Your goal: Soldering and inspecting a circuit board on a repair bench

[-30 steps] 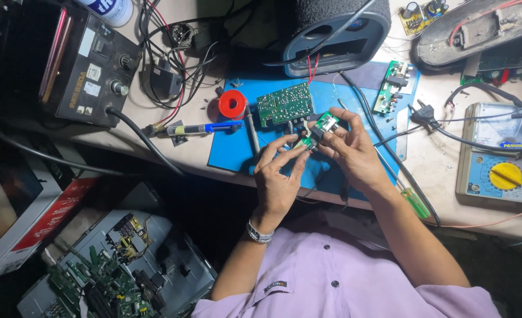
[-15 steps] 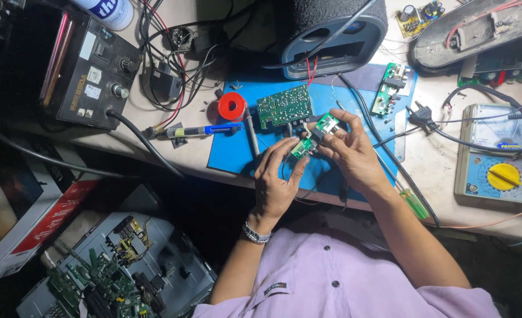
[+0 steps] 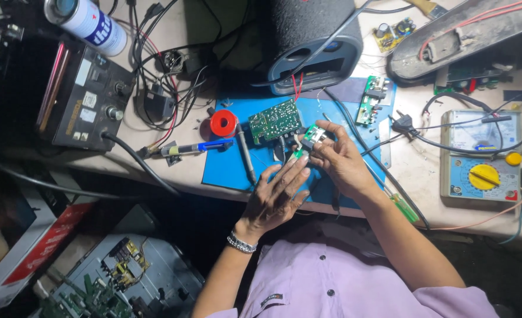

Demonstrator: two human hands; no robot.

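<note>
One view only, worn on the person's head, looks steeply down from above and just behind the hands (image 3: 308, 176), fairly near; the counter (image 3: 426, 171) runs beyond and to either side of them, the lap below

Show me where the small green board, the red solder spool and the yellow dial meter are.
small green board (image 3: 313, 134), head view, on its top face.
red solder spool (image 3: 223, 123), head view, on its red rim.
yellow dial meter (image 3: 483, 176), head view, on the dial.
</note>
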